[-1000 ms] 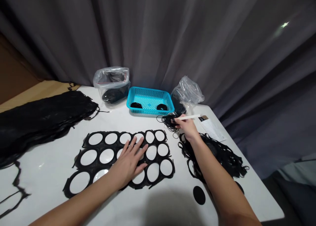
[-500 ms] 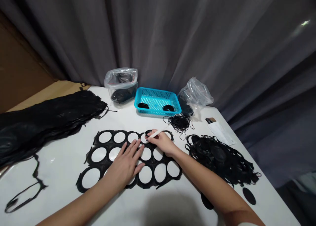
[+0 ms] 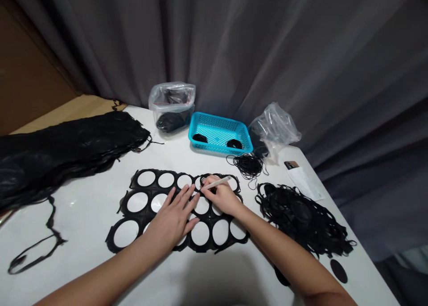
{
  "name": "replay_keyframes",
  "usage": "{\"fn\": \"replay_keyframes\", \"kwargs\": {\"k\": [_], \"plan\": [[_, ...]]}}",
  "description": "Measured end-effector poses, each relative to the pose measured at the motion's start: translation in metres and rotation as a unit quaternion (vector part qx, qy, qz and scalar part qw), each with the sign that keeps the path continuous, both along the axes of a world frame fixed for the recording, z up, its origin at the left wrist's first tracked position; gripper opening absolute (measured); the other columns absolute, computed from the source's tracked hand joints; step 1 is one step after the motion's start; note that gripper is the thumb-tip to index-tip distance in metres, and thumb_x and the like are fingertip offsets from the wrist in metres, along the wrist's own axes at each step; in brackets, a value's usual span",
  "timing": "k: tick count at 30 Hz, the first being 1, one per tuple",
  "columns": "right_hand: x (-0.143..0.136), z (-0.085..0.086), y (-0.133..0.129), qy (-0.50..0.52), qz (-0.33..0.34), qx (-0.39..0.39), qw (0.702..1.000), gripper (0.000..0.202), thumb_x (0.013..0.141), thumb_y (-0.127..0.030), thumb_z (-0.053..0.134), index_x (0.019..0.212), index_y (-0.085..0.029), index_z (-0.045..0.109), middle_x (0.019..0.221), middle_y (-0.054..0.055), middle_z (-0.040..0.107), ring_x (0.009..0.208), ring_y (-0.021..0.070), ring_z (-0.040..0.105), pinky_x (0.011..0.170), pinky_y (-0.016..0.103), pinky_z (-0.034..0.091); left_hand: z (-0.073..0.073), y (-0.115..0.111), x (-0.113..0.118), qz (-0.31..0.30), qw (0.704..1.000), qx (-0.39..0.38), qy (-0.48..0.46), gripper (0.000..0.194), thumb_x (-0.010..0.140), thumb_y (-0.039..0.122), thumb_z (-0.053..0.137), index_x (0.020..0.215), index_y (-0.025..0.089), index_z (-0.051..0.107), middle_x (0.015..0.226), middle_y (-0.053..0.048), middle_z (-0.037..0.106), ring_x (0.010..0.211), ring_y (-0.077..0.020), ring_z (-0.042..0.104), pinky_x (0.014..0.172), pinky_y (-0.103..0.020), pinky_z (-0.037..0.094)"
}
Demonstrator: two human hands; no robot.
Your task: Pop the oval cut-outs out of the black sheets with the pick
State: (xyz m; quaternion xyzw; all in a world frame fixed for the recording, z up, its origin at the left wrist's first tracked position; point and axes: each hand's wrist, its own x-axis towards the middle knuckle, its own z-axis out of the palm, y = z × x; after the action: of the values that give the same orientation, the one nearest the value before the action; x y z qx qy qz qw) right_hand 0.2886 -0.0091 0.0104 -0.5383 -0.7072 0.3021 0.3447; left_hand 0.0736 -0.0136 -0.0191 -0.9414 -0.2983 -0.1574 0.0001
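Observation:
A black sheet [image 3: 152,214] with rows of round holes lies flat on the white table, the white showing through the holes. My left hand [image 3: 172,214] rests on it with fingers spread, pressing near the middle. My right hand [image 3: 220,194] grips a slim white pen-like tool [image 3: 217,182], its tip end low by a hole in the back row. Beside the fingers of my right hand is a thin black ring edge, partly hidden.
Behind stand a blue basket [image 3: 219,150] with black bundles, and two clear bags [image 3: 172,94] [image 3: 277,125]. Tangled black cord [image 3: 249,165] and black scraps [image 3: 304,217] lie right. A large black sheet stack [image 3: 67,150] lies left, a phone [image 3: 291,165] at the right edge.
The view has shifted slightly. The white tool in my right hand now tilts lower, and that hand has turned a little. My left hand stays spread on the sheet.

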Motion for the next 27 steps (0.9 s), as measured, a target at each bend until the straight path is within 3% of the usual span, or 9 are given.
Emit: {"fn": "replay_keyframes", "kwargs": {"k": [5,7,11,14,17,19,23,27], "plan": [[0.000,-0.005,-0.005,-0.105,0.055,0.097,0.988,0.012,0.094,-0.018,0.049,0.085,-0.022,0.056,0.094,0.008,0.065,0.091,0.0232,0.057,0.083,0.036,0.047,-0.003,-0.001,0.001,0.007,1.000,0.002,-0.015,0.051,0.104,0.043,0.042,0.149,0.020,0.045,0.158,-0.015,0.041,0.145,-0.0306,0.040,0.120,-0.051,0.022],[0.014,-0.002,0.007,-0.105,-0.004,0.116,0.988,0.012,0.092,-0.019,0.050,0.083,-0.022,0.057,0.091,0.008,0.065,0.089,0.0245,0.057,0.083,0.038,0.048,-0.004,-0.001,0.001,0.008,1.000,0.001,-0.012,0.050,0.104,0.043,0.041,0.148,0.020,0.047,0.158,-0.015,0.040,0.145,-0.0314,0.039,0.120,-0.052,0.022],[0.064,0.014,0.040,-0.057,-0.191,0.130,0.971,0.020,0.094,-0.027,0.044,0.077,-0.022,0.053,0.078,0.005,0.060,0.077,0.0224,0.055,0.078,0.038,0.045,-0.004,-0.001,0.000,0.010,1.000,0.003,-0.002,0.049,0.104,0.044,0.040,0.144,0.019,0.051,0.157,-0.016,0.041,0.144,-0.0323,0.040,0.118,-0.053,0.025],[0.081,0.020,0.047,0.081,-0.241,0.041,0.966,0.021,0.086,-0.034,0.059,0.071,-0.022,0.050,0.068,0.000,0.058,0.067,0.0181,0.054,0.069,0.031,0.044,-0.001,-0.001,0.000,0.013,1.000,-0.004,-0.006,0.049,0.104,0.045,0.040,0.145,0.019,0.050,0.157,-0.015,0.042,0.144,-0.0310,0.041,0.118,-0.052,0.026],[0.063,0.014,0.035,0.211,-0.183,-0.066,0.958,0.022,0.079,-0.034,0.067,0.071,-0.021,0.051,0.070,0.000,0.063,0.067,0.0162,0.058,0.067,0.028,0.045,0.002,-0.001,0.002,0.021,1.000,-0.012,-0.007,0.052,0.104,0.044,0.041,0.149,0.019,0.045,0.155,-0.014,0.045,0.144,-0.0303,0.041,0.118,-0.052,0.026],[0.042,0.008,0.023,0.234,-0.133,-0.112,0.957,0.022,0.079,-0.034,0.068,0.073,-0.021,0.052,0.071,0.000,0.066,0.067,0.0157,0.059,0.066,0.027,0.045,0.004,0.000,0.003,0.026,1.000,-0.013,-0.002,0.053,0.102,0.044,0.043,0.149,0.019,0.045,0.153,-0.013,0.047,0.144,-0.0313,0.041,0.118,-0.053,0.026],[0.011,0.004,0.008,0.163,-0.051,-0.126,0.977,0.016,0.084,-0.034,0.064,0.079,-0.021,0.057,0.076,-0.001,0.066,0.070,0.0150,0.058,0.067,0.026,0.044,0.006,0.002,0.005,0.019,1.000,-0.009,0.006,0.049,0.101,0.045,0.047,0.142,0.019,0.053,0.149,-0.013,0.053,0.142,-0.0332,0.042,0.117,-0.054,0.027],[0.005,0.006,0.006,0.061,-0.012,-0.061,0.996,0.014,0.086,-0.025,0.059,0.073,-0.021,0.056,0.082,0.000,0.066,0.077,0.0167,0.059,0.074,0.029,0.045,0.005,0.002,0.005,0.020,1.000,-0.003,0.012,0.048,0.104,0.045,0.041,0.141,0.018,0.053,0.145,-0.012,0.057,0.140,-0.0331,0.044,0.117,-0.055,0.028]]}}
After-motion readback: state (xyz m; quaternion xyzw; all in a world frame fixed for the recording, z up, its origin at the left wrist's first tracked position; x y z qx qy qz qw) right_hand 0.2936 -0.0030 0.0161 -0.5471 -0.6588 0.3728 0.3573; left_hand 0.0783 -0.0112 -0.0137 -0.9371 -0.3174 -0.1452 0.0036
